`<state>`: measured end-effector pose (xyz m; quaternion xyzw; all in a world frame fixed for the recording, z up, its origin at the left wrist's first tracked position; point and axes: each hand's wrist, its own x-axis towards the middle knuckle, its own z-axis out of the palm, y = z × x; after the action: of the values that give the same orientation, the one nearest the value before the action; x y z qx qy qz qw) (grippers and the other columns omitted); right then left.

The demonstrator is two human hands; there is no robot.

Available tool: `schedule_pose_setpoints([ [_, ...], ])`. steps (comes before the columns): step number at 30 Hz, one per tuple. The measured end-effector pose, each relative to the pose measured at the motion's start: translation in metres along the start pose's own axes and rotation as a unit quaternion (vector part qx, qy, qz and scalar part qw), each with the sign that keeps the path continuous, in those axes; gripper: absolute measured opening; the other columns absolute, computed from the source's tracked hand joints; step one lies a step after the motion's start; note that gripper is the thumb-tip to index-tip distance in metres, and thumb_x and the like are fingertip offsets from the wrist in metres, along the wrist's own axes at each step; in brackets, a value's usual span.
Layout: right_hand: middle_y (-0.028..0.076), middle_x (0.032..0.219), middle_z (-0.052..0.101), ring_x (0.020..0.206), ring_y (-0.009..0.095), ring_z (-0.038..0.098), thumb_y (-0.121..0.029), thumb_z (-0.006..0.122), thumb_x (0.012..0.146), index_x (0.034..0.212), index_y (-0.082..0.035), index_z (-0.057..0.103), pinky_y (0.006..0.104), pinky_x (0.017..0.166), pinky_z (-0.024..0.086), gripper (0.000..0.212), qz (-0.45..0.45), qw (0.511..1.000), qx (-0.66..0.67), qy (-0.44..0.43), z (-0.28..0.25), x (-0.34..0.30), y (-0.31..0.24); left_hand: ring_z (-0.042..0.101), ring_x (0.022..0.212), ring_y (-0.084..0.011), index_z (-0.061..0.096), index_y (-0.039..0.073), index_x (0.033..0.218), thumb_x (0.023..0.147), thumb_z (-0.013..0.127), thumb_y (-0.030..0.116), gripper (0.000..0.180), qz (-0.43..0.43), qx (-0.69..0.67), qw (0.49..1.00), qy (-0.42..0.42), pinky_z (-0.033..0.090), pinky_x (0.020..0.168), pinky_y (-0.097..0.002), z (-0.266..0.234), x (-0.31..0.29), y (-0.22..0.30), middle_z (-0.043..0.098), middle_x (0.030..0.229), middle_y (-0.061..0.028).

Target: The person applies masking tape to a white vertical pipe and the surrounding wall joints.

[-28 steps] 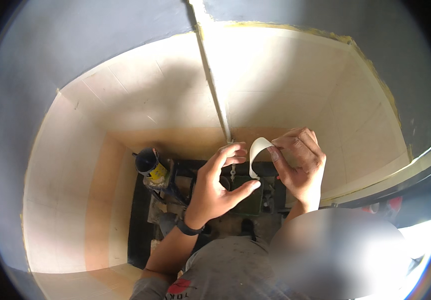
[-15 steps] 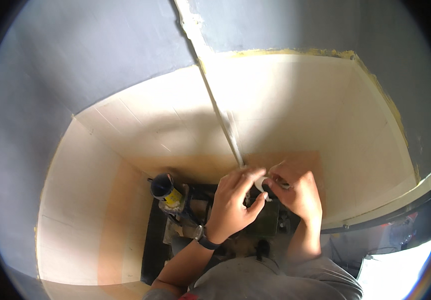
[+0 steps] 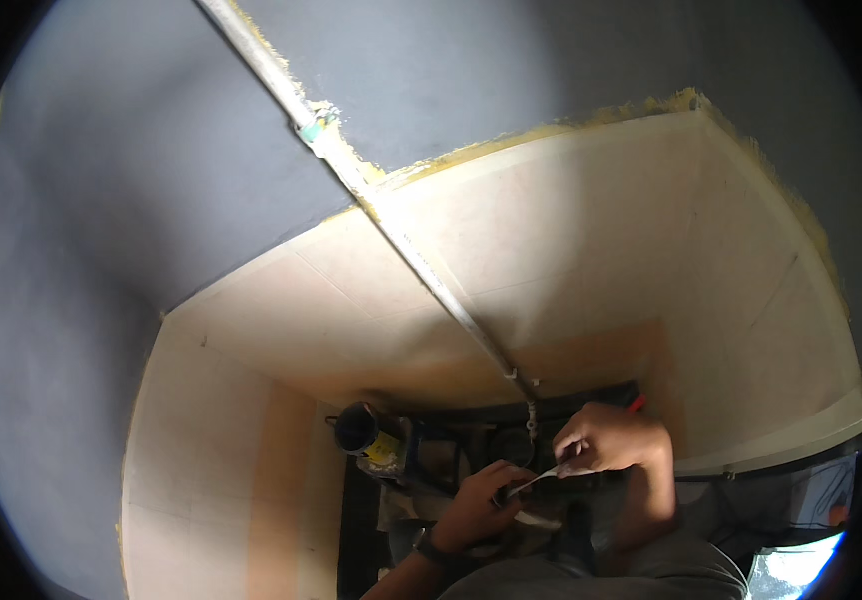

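A thin white strip of tape [image 3: 539, 479] stretches between my two hands, low in the head view. My left hand [image 3: 484, 503], with a dark watch at the wrist, is closed around the strip's lower end and a small dark thing I cannot make out. My right hand [image 3: 611, 440] is up and to the right, pinching the strip's other end between thumb and fingers. A white pipe [image 3: 431, 275] runs down the wall to a narrow threaded-looking end [image 3: 532, 418] just beyond my hands.
A dark cylindrical container [image 3: 359, 430] with a yellow label stands left of my hands, beside a dark blue frame-like object [image 3: 421, 455]. Beige tiled walls [image 3: 571, 240] enclose the corner, grey above. Something red [image 3: 637, 404] shows behind my right hand.
My hands have moved down and apart, drawing the white strip out between them. The view has shifted, so more of the pipe shows.
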<state>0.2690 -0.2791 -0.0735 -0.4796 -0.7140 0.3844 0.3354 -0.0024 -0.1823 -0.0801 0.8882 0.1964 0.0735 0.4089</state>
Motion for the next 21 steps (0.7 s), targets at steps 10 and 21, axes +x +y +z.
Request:
schedule_pose_setpoints([
  [10,0.013,0.076,0.073,0.071,0.032,0.072,-0.022,0.089,0.084,0.087,-0.004,0.076,0.0406,0.066,0.053,0.023,0.057,0.996,-0.063,0.004,-0.008,0.012,-0.011,0.069,0.128,-0.0284,0.058,0.003,0.150,0.087,0.089,0.016,0.072,0.107,0.025,0.993,0.049,0.054,0.106,-0.0368,-0.020,0.033,0.040,0.068,0.144,-0.0177],
  [21,0.000,0.076,0.074,0.068,0.005,0.066,-0.014,0.090,0.091,0.085,-0.001,0.076,0.0233,0.057,0.048,0.020,-0.010,0.966,0.254,0.046,-0.056,0.014,-0.008,0.067,0.084,-0.0036,0.073,0.002,0.120,0.094,0.085,0.010,0.029,-0.029,-0.215,0.976,-0.010,0.054,0.077,-0.0238,-0.028,0.027,0.026,0.075,0.090,0.0009],
])
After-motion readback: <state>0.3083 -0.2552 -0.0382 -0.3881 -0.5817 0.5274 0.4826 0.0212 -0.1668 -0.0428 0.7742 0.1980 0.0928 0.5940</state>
